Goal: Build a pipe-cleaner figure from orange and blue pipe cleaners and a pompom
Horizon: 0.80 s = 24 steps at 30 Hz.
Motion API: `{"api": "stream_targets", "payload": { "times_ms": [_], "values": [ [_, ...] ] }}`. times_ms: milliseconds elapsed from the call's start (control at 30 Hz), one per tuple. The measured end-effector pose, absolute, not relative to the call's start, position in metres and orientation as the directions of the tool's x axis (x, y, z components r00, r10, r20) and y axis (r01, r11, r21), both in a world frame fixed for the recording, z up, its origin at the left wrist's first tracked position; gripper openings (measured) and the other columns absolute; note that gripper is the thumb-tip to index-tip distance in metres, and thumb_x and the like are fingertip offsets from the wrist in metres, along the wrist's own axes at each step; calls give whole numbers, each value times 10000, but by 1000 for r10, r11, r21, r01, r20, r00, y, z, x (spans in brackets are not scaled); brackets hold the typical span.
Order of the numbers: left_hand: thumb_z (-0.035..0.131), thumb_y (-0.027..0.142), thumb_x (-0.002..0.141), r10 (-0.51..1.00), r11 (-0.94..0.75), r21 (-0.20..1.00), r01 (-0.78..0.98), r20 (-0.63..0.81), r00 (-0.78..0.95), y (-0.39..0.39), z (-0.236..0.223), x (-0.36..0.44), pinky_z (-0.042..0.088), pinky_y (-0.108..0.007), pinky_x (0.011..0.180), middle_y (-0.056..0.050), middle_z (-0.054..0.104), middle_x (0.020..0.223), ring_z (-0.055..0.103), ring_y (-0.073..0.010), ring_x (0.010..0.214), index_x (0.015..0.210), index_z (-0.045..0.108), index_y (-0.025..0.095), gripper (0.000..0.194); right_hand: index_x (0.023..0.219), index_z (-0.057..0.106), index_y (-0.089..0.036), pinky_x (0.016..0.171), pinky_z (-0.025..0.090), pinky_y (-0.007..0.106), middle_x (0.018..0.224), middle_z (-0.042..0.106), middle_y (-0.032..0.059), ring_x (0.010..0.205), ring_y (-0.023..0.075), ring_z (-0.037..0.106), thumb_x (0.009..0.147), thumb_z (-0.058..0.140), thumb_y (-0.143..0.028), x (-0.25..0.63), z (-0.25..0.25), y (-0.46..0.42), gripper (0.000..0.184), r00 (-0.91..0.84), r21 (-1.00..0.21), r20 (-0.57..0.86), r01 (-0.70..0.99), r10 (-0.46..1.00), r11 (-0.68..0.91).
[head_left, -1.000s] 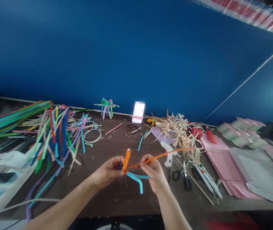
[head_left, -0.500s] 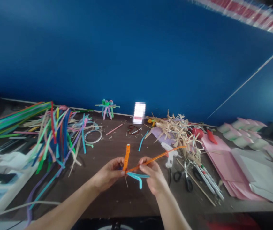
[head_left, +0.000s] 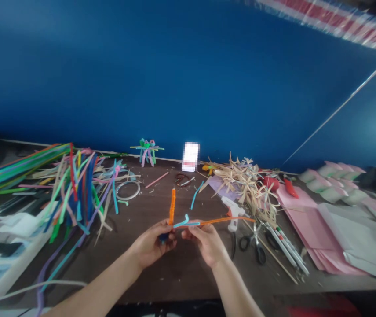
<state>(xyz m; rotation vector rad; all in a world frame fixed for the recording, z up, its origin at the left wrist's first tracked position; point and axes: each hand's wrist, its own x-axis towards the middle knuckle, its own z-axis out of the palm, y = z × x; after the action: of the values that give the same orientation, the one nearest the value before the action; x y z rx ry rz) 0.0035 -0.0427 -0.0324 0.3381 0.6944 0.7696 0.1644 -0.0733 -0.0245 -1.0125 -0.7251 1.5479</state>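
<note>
My left hand (head_left: pixel 155 243) is closed, pinching the lower end of a pipe cleaner piece (head_left: pixel 172 206), an upright stick wrapped in orange. A bit of dark blue shows under its fingers. From this join, a light blue pipe cleaner (head_left: pixel 181 223) runs rightward, with a short bent end pointing up. My right hand (head_left: pixel 206 243) is closed, with thumb and fingers pinching the light blue strand and a loose orange pipe cleaner (head_left: pixel 227 220). That orange length sticks out to the right, nearly level, towards the glue gun. The fingertips partly hide where the strands meet.
Left lie heaped coloured pipe cleaners (head_left: pixel 82 189) and a power strip (head_left: pixel 12 251) with cables. Behind stand a small pipe cleaner figure (head_left: pixel 147 152) and a bright blurred screen (head_left: pixel 190 156). Right are a glue gun (head_left: pixel 233 213), scissors (head_left: pixel 255 242), dried strips (head_left: pixel 243 176) and pink paper (head_left: pixel 301 220).
The light blue strand has swung from hanging below the hands to lying between them, its bent end now up. The loose orange strand has dropped from slanting upward to nearly level.
</note>
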Motion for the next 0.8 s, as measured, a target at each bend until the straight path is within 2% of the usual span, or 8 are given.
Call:
{"api": "stream_targets", "payload": {
  "times_ms": [267,567,700,800],
  "values": [
    [541,29,684,667,742,502,-444,-485,565,-46,-29,6,483,-260,566,8,546,574,512,-80,502,742,524,142,129,683,671,-162,629,445,249,617,643,-1,593,130,583,549,755,-242,165,-23,-70,178,-6,-901,-198,-393,980,-185],
    [486,16,728,695,708,422,-566,-557,454,-46,-26,12,484,-239,566,3,554,588,494,-55,471,678,532,122,126,724,659,-168,738,440,313,716,672,25,716,173,600,637,685,-265,151,-28,-74,133,131,-961,-76,-275,988,-37],
    [503,11,720,733,667,461,-585,-547,405,-46,-29,15,480,-232,574,-2,572,601,497,-53,475,691,556,116,122,728,613,-176,693,450,301,697,651,22,698,172,598,658,659,-274,144,-34,-77,129,184,-977,-43,-213,982,-3],
    [556,30,693,783,618,544,-568,-497,375,-47,-32,16,470,-225,576,9,570,597,507,-62,499,716,573,125,99,714,587,-182,640,449,275,679,633,21,667,164,588,705,604,-255,142,-35,-80,76,217,-998,48,-39,975,58]
  ]
}}
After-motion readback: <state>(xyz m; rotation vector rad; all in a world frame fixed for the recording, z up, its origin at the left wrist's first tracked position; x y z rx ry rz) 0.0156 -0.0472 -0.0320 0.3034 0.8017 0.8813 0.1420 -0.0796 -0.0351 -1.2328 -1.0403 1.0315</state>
